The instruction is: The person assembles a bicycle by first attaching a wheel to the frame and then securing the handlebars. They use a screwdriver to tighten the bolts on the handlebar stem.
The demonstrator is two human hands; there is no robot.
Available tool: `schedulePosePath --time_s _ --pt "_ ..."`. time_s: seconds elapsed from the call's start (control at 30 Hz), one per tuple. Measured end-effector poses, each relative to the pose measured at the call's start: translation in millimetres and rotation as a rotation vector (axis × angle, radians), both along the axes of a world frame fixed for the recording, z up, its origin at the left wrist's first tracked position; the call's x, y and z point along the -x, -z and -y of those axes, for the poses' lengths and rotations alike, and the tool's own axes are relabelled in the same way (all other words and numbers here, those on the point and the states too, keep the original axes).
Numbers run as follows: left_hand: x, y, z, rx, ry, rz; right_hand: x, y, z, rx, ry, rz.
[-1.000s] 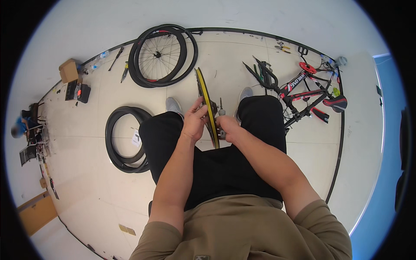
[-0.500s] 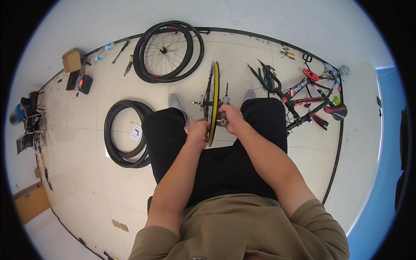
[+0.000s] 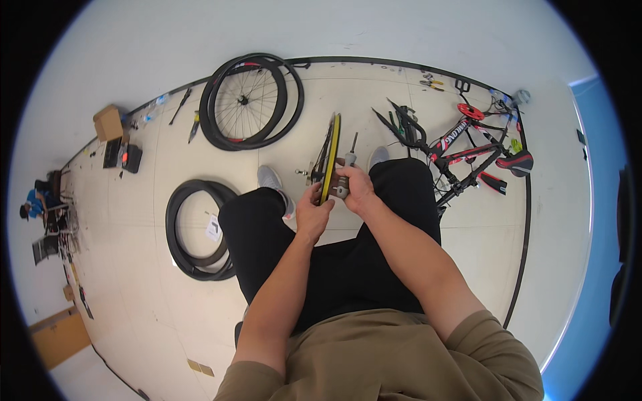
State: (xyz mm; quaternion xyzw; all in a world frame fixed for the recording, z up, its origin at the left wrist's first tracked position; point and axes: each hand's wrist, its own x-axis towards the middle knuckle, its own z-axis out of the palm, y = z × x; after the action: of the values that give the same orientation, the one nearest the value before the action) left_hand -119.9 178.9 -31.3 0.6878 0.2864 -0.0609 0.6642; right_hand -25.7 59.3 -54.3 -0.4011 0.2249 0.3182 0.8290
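The person sits in an olive shirt and black trousers, both bare forearms reaching forward from the lower edge to meet between the knees. There the left hand (image 3: 313, 215) closes its fingers on the near edge of a bicycle wheel (image 3: 328, 160) with a yellow rim strip, thumb and fingertips pinching the rim. The right hand (image 3: 356, 188) is wrapped around a grey-handled tool (image 3: 344, 179) pressed against the wheel's right side; whether its fingers also touch the rim cannot be told. The wheel stands upright on edge, seen almost edge-on, so it reads as a thin lens whose long axis runs away from the person, tilted slightly right at the far end, with its hub axle poking out to the left. Two grey shoes (image 3: 271, 179) rest on the pale smooth floor either side of it. To the left, near the left knee, loose black rubber tyres (image 3: 180, 230) lie coiled in a ring with a white tag inside it. Farther off, a spoked wheel with stacked black tyres (image 3: 251, 100) lies flat by the wall. To the right, a red and black bicycle frame (image 3: 468, 150) lies on its side among small hand tools. At far left a cardboard box (image 3: 108, 122) and dark cases sit along the curved wall edge.
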Motion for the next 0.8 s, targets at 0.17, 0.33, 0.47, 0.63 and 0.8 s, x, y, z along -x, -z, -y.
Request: schedulePosePath --time_s 0.17,0.33,0.47,0.63,0.8 --pt "-4 7 -13 0.144 -0.054 0.06 -1 -10 -6 -0.177 0.01 0.003" --pt "-13 10 -14 0.185 -0.1 0.035 8 -14 -10 0.062 0.063 -0.007" --pt "-18 14 -17 0.231 -0.174 0.069 24 -7 0 0.447 -0.177 -0.084" --pt "-23 12 -26 0.275 -0.229 0.105 46 -22 -11 0.405 -0.375 0.013" --pt "-18 10 -24 0.292 -0.244 0.126 52 -14 -12 0.535 -0.561 0.203"
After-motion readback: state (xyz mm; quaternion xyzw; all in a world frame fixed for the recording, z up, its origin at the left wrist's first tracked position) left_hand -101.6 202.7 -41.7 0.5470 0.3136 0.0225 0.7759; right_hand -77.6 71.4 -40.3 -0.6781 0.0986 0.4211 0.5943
